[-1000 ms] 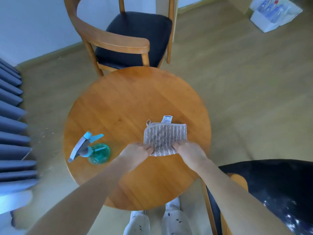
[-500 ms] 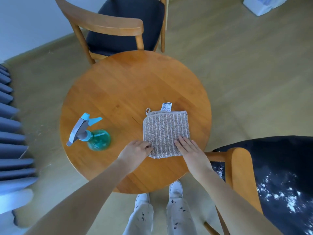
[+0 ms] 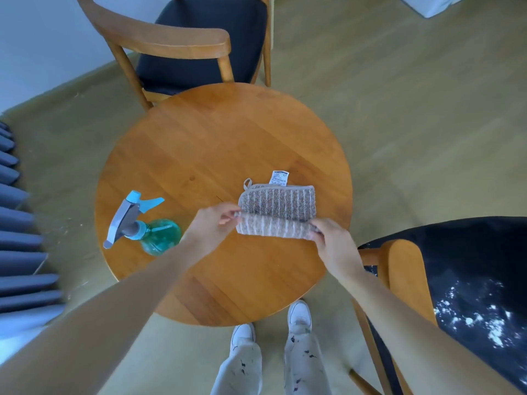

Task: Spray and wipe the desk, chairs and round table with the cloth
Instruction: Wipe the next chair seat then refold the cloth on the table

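well, the far chair (image 3: 182,44) is cut off at the top edge, and the near right chair (image 3: 467,275), its dark seat flecked white, runs out of frame. the spray bottle (image 3: 148,226) stands on the left of the round table (image 3: 199,143); how much liquid it holds is hard to judge through the green plastic. the cloth (image 3: 278,212) lies right of centre, its near edge folded up, pinched at the corners by the left hand (image 3: 214,228) and the right hand (image 3: 333,243).
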`<state>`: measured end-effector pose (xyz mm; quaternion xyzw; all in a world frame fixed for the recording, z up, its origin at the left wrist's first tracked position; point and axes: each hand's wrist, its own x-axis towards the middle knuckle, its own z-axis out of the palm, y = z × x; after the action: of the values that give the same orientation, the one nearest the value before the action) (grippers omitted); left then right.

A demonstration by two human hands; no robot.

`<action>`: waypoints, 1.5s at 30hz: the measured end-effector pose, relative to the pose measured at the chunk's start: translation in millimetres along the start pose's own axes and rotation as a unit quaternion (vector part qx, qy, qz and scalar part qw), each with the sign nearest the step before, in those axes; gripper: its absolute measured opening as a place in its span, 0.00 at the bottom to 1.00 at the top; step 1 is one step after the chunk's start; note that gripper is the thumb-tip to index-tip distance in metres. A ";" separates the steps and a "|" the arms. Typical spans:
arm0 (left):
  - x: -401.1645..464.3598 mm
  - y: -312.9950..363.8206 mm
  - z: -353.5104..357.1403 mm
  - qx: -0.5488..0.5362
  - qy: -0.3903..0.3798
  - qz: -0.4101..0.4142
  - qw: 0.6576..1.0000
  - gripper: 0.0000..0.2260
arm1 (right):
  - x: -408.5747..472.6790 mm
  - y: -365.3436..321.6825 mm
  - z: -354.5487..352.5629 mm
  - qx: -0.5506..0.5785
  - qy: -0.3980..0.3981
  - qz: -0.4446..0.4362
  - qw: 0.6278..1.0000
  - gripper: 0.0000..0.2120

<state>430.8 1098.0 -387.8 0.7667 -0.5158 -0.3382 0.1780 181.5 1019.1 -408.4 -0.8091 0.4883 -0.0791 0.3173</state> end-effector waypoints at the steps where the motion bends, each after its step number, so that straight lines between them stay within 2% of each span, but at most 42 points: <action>1: 5.7 4.3 -2.9 -0.018 0.018 -0.018 1.000 0.13 | 8.5 -1.8 -5.9 0.010 0.013 0.002 1.000 0.12; 4: 22.2 12.1 -5.6 -0.053 0.055 -0.059 0.995 0.13 | 33.8 -6.7 -18.7 0.029 0.024 0.006 0.999 0.13; 10: 52.2 18.6 -4.4 -0.088 0.087 -0.085 0.989 0.11 | 81.4 -6.3 -27.2 0.041 0.009 0.035 0.998 0.13; 15: 80.2 14.0 10.5 -0.033 0.082 -0.131 0.987 0.13 | 111.8 6.3 -16.0 -0.017 -0.057 0.061 0.996 0.13; 19: 86.6 5.5 24.7 -0.034 0.106 -0.151 0.982 0.11 | 115.4 6.8 -9.6 -0.073 -0.047 0.062 0.994 0.16; 22: 85.5 4.0 21.0 -0.044 0.153 -0.128 0.979 0.14 | 115.1 -1.0 -12.6 -0.144 -0.031 0.030 0.989 0.21; 25: 78.8 4.4 9.5 0.023 0.186 -0.083 0.979 0.16 | 105.4 -16.4 -10.6 -0.132 0.019 -0.070 0.989 0.22; 27: 68.5 3.9 4.7 0.112 0.164 0.016 0.980 0.17 | 91.6 -24.4 1.1 -0.143 0.005 -0.155 0.978 0.26; 29: 59.7 -1.6 7.7 0.217 0.074 0.131 0.964 0.26 | 77.3 -26.3 20.2 -0.208 -0.074 -0.191 0.957 0.37; 31: 55.0 -3.8 14.0 0.332 -0.061 0.164 0.927 0.40 | 73.1 -20.6 33.5 -0.256 -0.105 -0.173 0.945 0.46; 33: 54.0 -6.7 24.3 0.397 -0.124 0.145 0.898 0.43 | 75.0 -12.3 38.9 -0.274 -0.119 -0.152 0.942 0.49; 38: 55.4 -9.2 41.2 0.430 -0.119 0.107 0.888 0.33 | 78.5 3.3 44.0 -0.302 -0.109 -0.166 0.932 0.48; 42: 57.8 -5.3 39.3 0.452 -0.142 0.093 0.876 0.33 | 79.5 3.0 44.9 -0.307 -0.110 -0.164 0.931 0.45; 45: 57.8 -7.2 29.2 0.443 -0.100 0.132 0.881 0.34 | 80.5 -4.4 42.7 -0.295 -0.103 -0.160 0.937 0.41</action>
<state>429.0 1050.5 -432.3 0.6526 -0.7234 -0.1224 -0.1892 244.5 971.6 -454.0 -0.9373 0.3187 0.1028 0.0968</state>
